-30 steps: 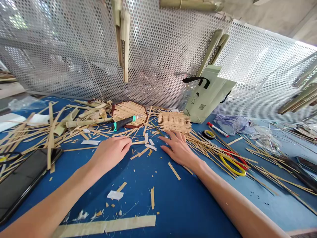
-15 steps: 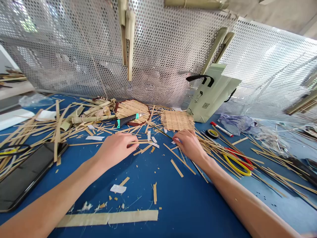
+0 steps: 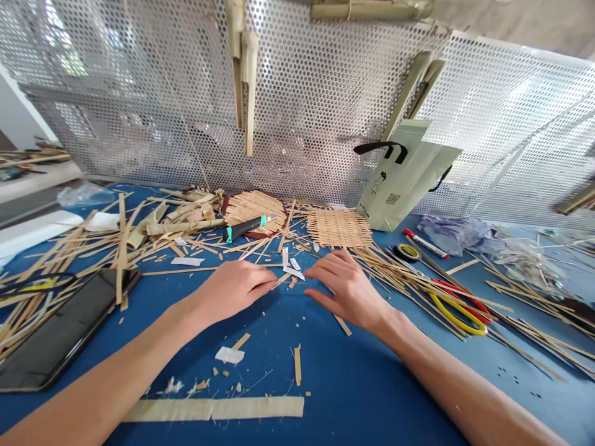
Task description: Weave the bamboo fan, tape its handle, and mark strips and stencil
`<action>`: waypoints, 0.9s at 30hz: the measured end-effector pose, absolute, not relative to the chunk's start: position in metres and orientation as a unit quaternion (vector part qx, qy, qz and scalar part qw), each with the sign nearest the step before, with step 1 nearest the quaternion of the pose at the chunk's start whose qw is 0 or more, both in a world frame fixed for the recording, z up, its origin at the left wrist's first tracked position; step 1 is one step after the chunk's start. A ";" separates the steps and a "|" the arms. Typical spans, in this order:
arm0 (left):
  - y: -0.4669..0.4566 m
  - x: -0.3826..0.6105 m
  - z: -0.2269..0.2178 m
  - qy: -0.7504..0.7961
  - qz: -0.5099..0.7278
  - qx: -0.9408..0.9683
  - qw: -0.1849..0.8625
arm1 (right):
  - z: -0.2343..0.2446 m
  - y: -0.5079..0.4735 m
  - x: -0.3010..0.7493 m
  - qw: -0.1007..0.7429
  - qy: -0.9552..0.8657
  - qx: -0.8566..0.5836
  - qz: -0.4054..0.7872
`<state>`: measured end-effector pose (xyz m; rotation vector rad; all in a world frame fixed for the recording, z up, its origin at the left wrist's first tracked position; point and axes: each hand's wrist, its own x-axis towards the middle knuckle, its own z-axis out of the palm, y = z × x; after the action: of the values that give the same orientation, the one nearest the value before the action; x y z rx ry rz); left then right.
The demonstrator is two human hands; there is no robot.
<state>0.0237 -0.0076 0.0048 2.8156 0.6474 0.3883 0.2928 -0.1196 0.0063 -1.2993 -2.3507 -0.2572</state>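
My left hand (image 3: 235,286) is closed in a pinch, palm down, just above the blue table. A thin bamboo strip, seen almost edge-on, seems to run from its fingertips toward my right hand. My right hand (image 3: 346,288) is open, its thumb parted from its fingers, facing the left one across a small gap. Between and behind the hands lie small white paper slips (image 3: 294,272). Just beyond my right hand is a woven bamboo mat (image 3: 339,227) with loose strip ends. A hexagonal woven bamboo piece (image 3: 251,207) with a dark rim lies farther left, a utility knife (image 3: 246,229) against it.
A phone (image 3: 60,334) lies at left among loose bamboo strips. Yellow-and-red-handled scissors (image 3: 458,313), black tape (image 3: 408,251), a red marker (image 3: 425,243) and a pale green bag (image 3: 404,179) are at right. A flat bamboo strip (image 3: 255,407) lies in front. Perforated metal sheet (image 3: 297,111) stands behind.
My right hand has moved left and down, away from the mat, and its thumb and fingers now show apart. My left hand has shifted slightly right and nearer me. The view has shifted slightly.
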 end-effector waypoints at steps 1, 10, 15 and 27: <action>-0.009 0.024 0.006 0.216 0.116 0.962 0.120 | 0.007 -0.122 0.288 0.216 -0.856 -0.460 -0.096; -0.013 0.025 0.004 0.178 0.094 0.970 0.137 | 0.003 -0.121 0.285 0.190 -0.864 -0.462 -0.060; -0.012 0.024 0.006 0.238 0.078 0.965 0.079 | -0.003 -0.118 0.291 0.164 -0.866 -0.471 -0.046; -0.054 -0.109 -0.002 0.586 0.091 0.786 -0.176 | -0.015 -0.112 0.307 0.181 -0.847 -0.499 -0.026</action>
<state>-0.1087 -0.0538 -0.0015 2.7895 2.0799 0.3227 0.3066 -0.1116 -0.0148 -1.4080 -2.3929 -0.0729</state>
